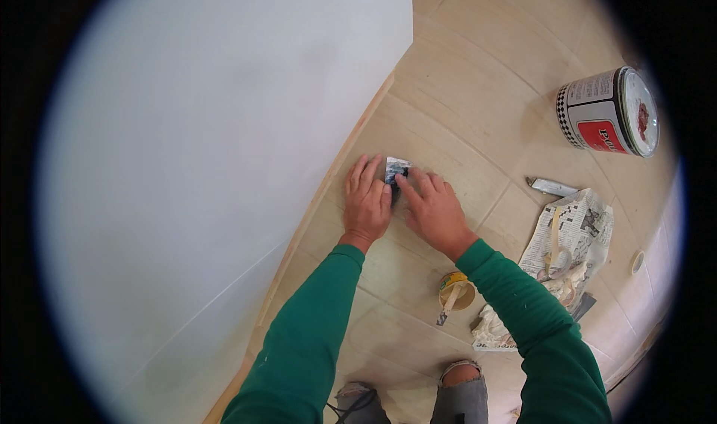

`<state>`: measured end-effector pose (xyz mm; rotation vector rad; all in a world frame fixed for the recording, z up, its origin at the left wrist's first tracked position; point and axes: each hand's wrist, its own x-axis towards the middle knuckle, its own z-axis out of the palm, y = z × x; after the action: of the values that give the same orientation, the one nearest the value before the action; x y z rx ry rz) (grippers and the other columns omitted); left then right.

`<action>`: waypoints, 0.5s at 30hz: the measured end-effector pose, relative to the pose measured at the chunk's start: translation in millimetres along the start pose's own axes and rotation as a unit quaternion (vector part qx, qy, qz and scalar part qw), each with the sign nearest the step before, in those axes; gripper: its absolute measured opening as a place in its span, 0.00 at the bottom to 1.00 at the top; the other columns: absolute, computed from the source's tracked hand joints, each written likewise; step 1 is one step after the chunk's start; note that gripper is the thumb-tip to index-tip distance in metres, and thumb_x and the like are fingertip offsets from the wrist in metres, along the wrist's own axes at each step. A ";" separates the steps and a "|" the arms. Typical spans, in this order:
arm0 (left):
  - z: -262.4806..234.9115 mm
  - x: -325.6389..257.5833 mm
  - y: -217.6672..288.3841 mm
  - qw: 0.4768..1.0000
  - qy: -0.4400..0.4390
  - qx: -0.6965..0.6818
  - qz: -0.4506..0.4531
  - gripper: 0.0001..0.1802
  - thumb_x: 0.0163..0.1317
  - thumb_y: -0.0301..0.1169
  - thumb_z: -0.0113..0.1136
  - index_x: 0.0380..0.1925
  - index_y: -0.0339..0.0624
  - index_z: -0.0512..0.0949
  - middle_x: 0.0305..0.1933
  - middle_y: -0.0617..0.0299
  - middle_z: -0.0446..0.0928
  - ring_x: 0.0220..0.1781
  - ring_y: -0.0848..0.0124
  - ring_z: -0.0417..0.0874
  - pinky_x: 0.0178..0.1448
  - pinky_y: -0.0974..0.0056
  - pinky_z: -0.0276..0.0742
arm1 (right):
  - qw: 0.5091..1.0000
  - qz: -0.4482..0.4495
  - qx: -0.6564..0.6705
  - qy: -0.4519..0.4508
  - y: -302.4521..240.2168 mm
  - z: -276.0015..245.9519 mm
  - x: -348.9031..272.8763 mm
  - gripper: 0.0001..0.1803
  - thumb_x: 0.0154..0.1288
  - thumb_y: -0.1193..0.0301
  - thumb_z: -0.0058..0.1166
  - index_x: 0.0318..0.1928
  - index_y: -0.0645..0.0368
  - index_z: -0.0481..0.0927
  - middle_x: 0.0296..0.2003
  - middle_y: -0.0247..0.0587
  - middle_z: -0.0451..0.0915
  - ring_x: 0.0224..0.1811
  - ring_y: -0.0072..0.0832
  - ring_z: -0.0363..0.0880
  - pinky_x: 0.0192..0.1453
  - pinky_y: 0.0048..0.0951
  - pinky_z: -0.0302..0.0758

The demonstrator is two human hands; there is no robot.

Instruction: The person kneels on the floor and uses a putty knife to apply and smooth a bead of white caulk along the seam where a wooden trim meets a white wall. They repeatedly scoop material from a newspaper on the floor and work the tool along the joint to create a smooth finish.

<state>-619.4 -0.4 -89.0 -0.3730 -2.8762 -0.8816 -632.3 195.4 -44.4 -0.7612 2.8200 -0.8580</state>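
Note:
My left hand [367, 206] lies low over the floor tiles beside the white panel, fingers stretched forward, with its thumb against a small flat piece [396, 169]. That piece has a pale edge, a blue-grey smeared face and a dark lower part; it looks like a putty knife blade, but I cannot tell for sure. From the other side, my right hand [439, 213] rests its outstretched index finger on the piece, the other fingers spread and slightly bent. My palms and fingers partly hide the dark lower part.
The tall white panel [194, 148] fills the left, with a wooden strip [321, 186] along its base. At the right stand a paint can [597, 118], a utility knife [551, 186] and crumpled newspaper [597, 234]. A small tub [464, 297] with a stick sits near my right forearm.

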 end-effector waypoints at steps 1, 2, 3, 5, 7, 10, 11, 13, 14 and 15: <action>-0.6 -1.2 -2.1 1.000 -0.004 -0.005 -0.001 0.16 0.76 0.36 0.51 0.38 0.33 0.78 0.75 0.44 0.70 0.78 0.39 0.64 0.80 0.38 0.58 | 1.000 -0.017 -0.010 -0.001 -0.3 -0.2 -2.5 0.36 0.57 0.69 0.68 0.68 0.55 0.77 0.64 0.47 0.75 0.60 0.46 0.76 0.60 0.42 0.77; -1.0 0.4 1.0 1.000 -0.006 -0.007 0.008 0.17 0.75 0.39 0.53 0.40 0.33 0.79 0.75 0.44 0.70 0.79 0.39 0.64 0.80 0.37 0.58 | 0.999 -0.027 -0.004 0.022 0.7 -0.5 -2.5 0.32 0.59 0.69 0.67 0.66 0.57 0.78 0.61 0.47 0.77 0.59 0.46 0.77 0.59 0.42 0.77; -1.8 2.4 3.6 1.000 -0.008 -0.009 0.016 0.18 0.74 0.41 0.54 0.42 0.34 0.80 0.75 0.44 0.70 0.79 0.40 0.63 0.80 0.37 0.57 | 0.998 -0.037 0.001 0.046 1.8 -0.1 1.5 0.29 0.61 0.70 0.65 0.63 0.58 0.78 0.58 0.48 0.78 0.57 0.45 0.78 0.58 0.41 0.78; -2.7 2.0 6.7 0.999 -0.013 0.002 0.032 0.21 0.73 0.44 0.56 0.47 0.36 0.81 0.76 0.44 0.69 0.80 0.40 0.62 0.80 0.35 0.56 | 0.997 -0.049 0.001 0.056 11.8 2.1 7.3 0.23 0.64 0.69 0.63 0.60 0.59 0.80 0.53 0.47 0.81 0.54 0.44 0.80 0.55 0.41 0.78; -2.2 1.4 5.6 0.998 -0.018 0.028 0.046 0.25 0.71 0.47 0.58 0.55 0.38 0.81 0.77 0.44 0.68 0.80 0.40 0.61 0.80 0.34 0.56 | 0.998 -0.053 -0.009 0.029 33.3 9.4 16.9 0.20 0.66 0.69 0.62 0.58 0.58 0.81 0.50 0.45 0.82 0.53 0.42 0.80 0.53 0.42 0.79; -1.0 2.5 10.5 0.998 -0.024 0.051 0.004 0.30 0.70 0.46 0.59 0.67 0.43 0.77 0.79 0.45 0.65 0.81 0.41 0.60 0.80 0.35 0.55 | 0.985 0.036 -0.054 0.161 73.7 -10.1 62.0 0.15 0.69 0.67 0.60 0.54 0.57 0.82 0.47 0.42 0.83 0.49 0.42 0.82 0.49 0.44 0.82; 0.1 1.6 9.8 0.998 -0.031 0.063 -0.002 0.30 0.70 0.45 0.59 0.69 0.45 0.76 0.80 0.46 0.65 0.81 0.41 0.60 0.81 0.35 0.54 | 0.976 0.074 -0.070 0.195 80.9 -20.9 77.5 0.15 0.69 0.66 0.61 0.53 0.57 0.82 0.46 0.42 0.83 0.48 0.43 0.82 0.48 0.45 0.82; 2.1 1.9 10.1 0.996 -0.044 0.081 -0.007 0.32 0.69 0.44 0.60 0.72 0.48 0.74 0.81 0.47 0.63 0.82 0.41 0.60 0.81 0.35 0.53 | 0.989 0.039 -0.043 0.139 79.1 -34.1 81.7 0.20 0.66 0.63 0.65 0.55 0.57 0.82 0.48 0.42 0.83 0.50 0.44 0.81 0.51 0.45 0.82; 3.9 2.7 10.6 0.996 -0.043 0.084 -0.006 0.32 0.68 0.43 0.60 0.72 0.49 0.74 0.81 0.47 0.63 0.82 0.41 0.59 0.82 0.35 0.53 | 0.993 0.022 -0.032 0.110 80.6 -39.3 82.6 0.23 0.64 0.62 0.67 0.57 0.57 0.81 0.49 0.43 0.83 0.51 0.45 0.81 0.52 0.45 0.82; 4.6 3.2 10.6 0.995 -0.042 0.088 -0.005 0.33 0.68 0.42 0.60 0.73 0.50 0.74 0.81 0.47 0.62 0.82 0.42 0.59 0.82 0.35 0.52 | 0.995 -0.019 -0.064 0.073 79.0 -34.8 73.5 0.31 0.58 0.59 0.73 0.61 0.56 0.80 0.53 0.44 0.81 0.55 0.45 0.79 0.56 0.46 0.80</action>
<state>-619.8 11.3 -86.6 -0.3866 -3.0049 -0.6221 -738.7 233.2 -54.7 -0.8017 3.0246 -0.7732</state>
